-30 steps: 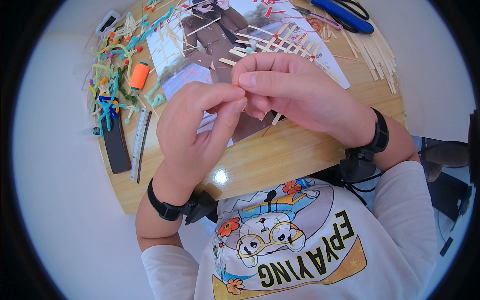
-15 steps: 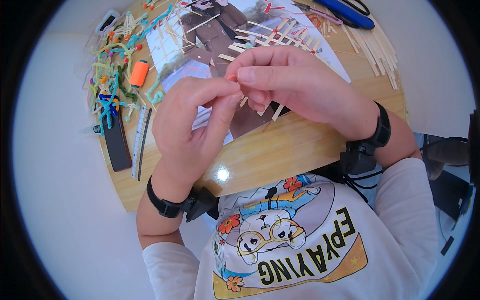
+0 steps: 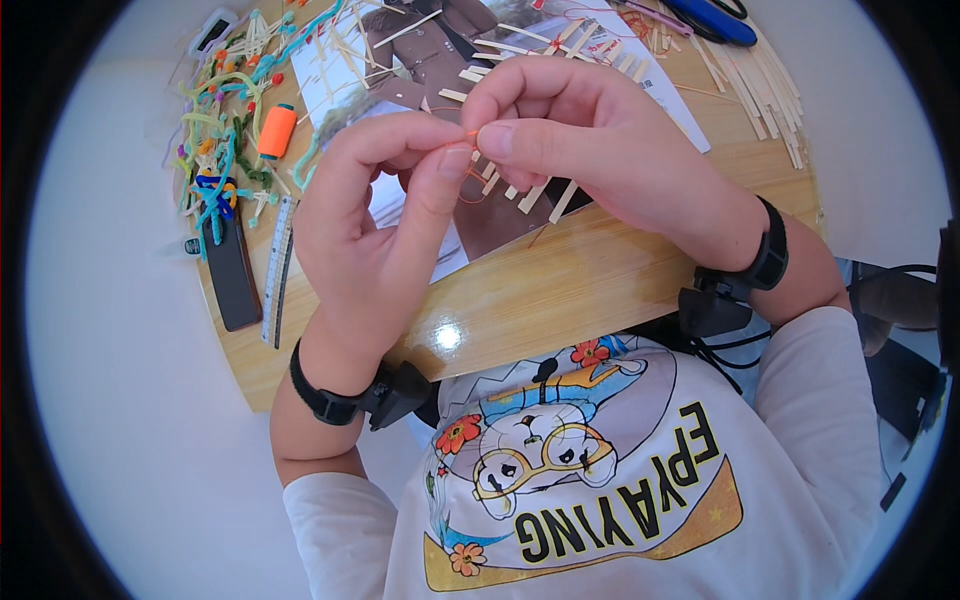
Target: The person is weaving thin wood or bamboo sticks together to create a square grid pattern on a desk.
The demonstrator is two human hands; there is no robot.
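Between my two hands, an orange thread (image 3: 472, 135) is pinched at the fingertips, and a thin loop of it hangs just below. My left hand (image 3: 375, 215) is closed, thumb and forefinger pressed together on the thread. My right hand (image 3: 590, 125) meets it tip to tip, thumb against forefinger on the same thread. Beneath and behind the right hand lies a lattice of pale thin wooden strips (image 3: 532, 196), with red-orange ties at some crossings; the hand hides its middle. The lattice rests on a large printed sheet (image 3: 690, 125) showing a brown coat.
Left of the sheet sits an orange thread spool (image 3: 276, 131) beside a heap of coloured pipe cleaners (image 3: 225, 120). A dark oblong case (image 3: 232, 275) and a clear ruler (image 3: 278, 275) lie nearer. Loose wooden strips (image 3: 765, 95) and blue-handled scissors (image 3: 712, 22) are at the far right.
Both hands have shifted slightly, the right one a little up and away. More orange thread shows between the fingertips and as a loop below them. The view has tilted slightly.
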